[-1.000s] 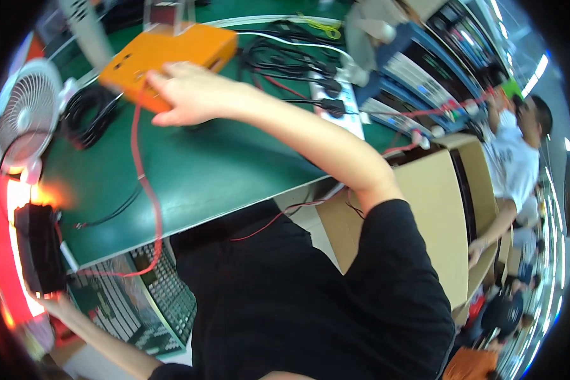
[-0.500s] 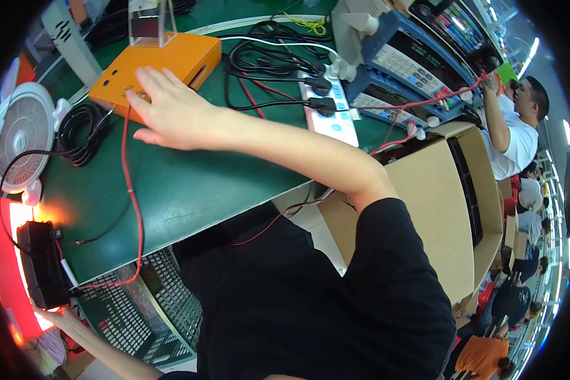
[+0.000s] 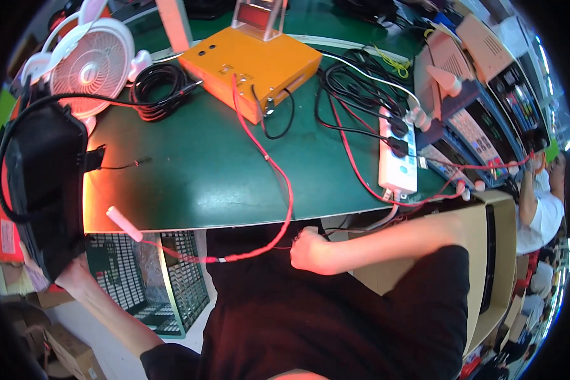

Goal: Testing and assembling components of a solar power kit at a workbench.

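My left hand (image 3: pixel 66 269) grips a bulky black device (image 3: pixel 44 177) at the left, with a black cable running up from it. Red-orange light glows behind it. My right hand (image 3: pixel 310 252) is closed at my waist, just below the table's front edge, by thin wires; what its fingers hold is unclear. A red cable (image 3: pixel 278 171) runs from the orange box (image 3: pixel 234 57) over the table edge and loops back toward a white probe-like piece (image 3: pixel 123 221). The box carries a clear holder on top. A coiled black cable (image 3: pixel 152 104) lies left of the box.
A white fan (image 3: pixel 88 69) stands back left. A power strip (image 3: pixel 396 168), tangled cables and stacked instruments (image 3: pixel 475 133) occupy the table's (image 3: pixel 196 183) right. A green crate (image 3: pixel 177 278) is below left, a cardboard box (image 3: pixel 487 272) below right. A co-worker (image 3: pixel 532 215) stands beyond the instruments.
My right hand has left the orange box and moved down to my waist, closing. My left hand has raised the black device. The view has shifted, so the table sits further right.
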